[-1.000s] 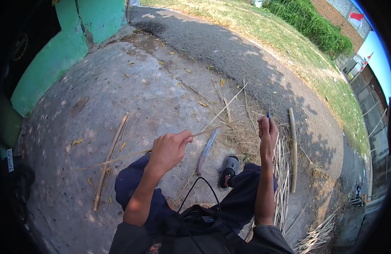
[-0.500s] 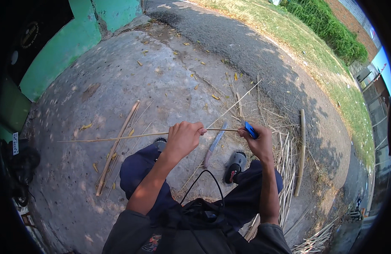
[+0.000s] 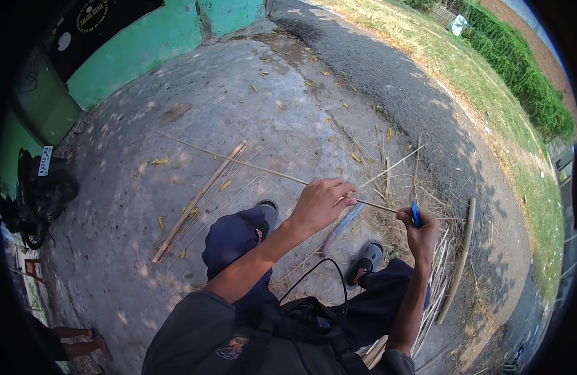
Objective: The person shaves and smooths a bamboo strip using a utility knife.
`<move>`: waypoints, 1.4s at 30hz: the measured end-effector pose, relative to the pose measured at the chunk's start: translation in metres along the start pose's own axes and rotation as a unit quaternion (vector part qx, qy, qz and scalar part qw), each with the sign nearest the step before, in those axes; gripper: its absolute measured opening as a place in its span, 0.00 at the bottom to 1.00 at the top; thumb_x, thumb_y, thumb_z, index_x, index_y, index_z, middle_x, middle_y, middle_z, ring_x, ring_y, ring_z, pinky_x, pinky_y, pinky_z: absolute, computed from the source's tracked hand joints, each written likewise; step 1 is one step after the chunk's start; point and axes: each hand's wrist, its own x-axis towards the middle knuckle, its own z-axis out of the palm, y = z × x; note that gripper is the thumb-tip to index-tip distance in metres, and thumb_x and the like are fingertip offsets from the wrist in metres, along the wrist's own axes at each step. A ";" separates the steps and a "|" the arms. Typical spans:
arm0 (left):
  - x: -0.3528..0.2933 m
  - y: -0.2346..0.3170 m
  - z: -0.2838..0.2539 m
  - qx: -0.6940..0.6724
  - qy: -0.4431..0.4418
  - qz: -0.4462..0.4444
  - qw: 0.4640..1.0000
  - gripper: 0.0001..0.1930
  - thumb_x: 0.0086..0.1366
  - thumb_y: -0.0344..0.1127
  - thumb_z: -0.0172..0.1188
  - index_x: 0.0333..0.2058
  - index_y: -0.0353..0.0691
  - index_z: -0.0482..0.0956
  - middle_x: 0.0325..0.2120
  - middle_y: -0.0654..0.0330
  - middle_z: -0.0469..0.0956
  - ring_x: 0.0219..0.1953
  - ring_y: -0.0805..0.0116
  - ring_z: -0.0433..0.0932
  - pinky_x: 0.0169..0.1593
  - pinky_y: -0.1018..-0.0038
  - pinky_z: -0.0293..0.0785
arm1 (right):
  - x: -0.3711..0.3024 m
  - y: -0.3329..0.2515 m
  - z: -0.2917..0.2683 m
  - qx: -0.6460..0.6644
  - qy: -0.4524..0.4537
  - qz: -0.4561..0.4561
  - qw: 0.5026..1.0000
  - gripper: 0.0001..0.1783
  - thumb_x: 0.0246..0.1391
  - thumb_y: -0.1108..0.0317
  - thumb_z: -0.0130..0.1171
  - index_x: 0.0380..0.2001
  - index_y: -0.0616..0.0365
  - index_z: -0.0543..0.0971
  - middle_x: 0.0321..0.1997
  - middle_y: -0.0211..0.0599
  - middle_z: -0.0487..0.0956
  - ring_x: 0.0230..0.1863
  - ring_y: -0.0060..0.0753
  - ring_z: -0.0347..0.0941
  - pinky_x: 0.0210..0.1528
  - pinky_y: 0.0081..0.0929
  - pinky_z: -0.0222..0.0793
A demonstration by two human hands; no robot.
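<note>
A long thin bamboo strip (image 3: pixel 238 164) slants across in front of me, its far tip at the upper left. My left hand (image 3: pixel 324 203) pinches it between closed fingers. My right hand (image 3: pixel 421 234) is closed at the strip's right end, with a small blue-handled cutter (image 3: pixel 415 214) in the same grip; its blade cannot be made out. A second pale strip (image 3: pixel 391 165) runs from beside my left hand toward the upper right; whether it joins the first is hidden. Below the hands, a large knife (image 3: pixel 346 220) with a dull handle lies on the ground.
Bamboo poles lie at left (image 3: pixel 201 200) and right (image 3: pixel 458 262). Split strips (image 3: pixel 433 306) are piled by my right leg, with shavings (image 3: pixel 395 181) ahead. A motorbike (image 3: pixel 41 181) and another person's legs (image 3: pixel 79 340) are at far left. A green wall (image 3: pixel 138 53) stands behind.
The view has turned, so the ground and both hands sit differently in it. The strip's free end, nearly level before, now points up and left. Both hands keep their grip.
</note>
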 end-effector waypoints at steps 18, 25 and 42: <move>0.016 -0.004 -0.056 -0.539 0.100 -0.047 0.835 0.30 0.74 0.38 0.64 0.70 0.34 0.67 0.61 0.47 0.78 0.63 0.58 0.79 0.65 0.63 0.79 | -0.012 -0.010 0.044 0.339 -0.160 0.170 0.911 0.09 0.70 0.65 0.63 0.41 0.62 0.84 0.31 0.34 0.86 0.18 0.09 0.59 0.21 0.14 0.50; 0.010 -0.005 -0.068 -0.542 0.120 -0.021 0.831 0.11 0.72 0.31 0.66 0.49 0.32 0.85 0.37 0.53 0.88 0.43 0.62 0.88 0.50 0.66 0.86 | -0.025 -0.016 0.072 0.358 -0.284 0.191 0.869 0.11 0.72 0.64 0.60 0.40 0.61 0.83 0.36 0.40 0.88 0.17 0.08 0.54 0.21 0.17 0.48; 0.007 0.004 -0.042 -0.354 -0.029 -0.074 0.932 0.07 0.69 0.24 0.67 0.44 0.27 0.87 0.36 0.54 0.89 0.40 0.69 0.89 0.46 0.73 0.87 | -0.007 -0.046 0.063 0.378 -0.112 0.058 0.917 0.23 0.67 0.58 0.66 0.59 0.62 0.83 0.49 0.29 0.88 0.21 0.05 0.57 0.22 0.15 0.50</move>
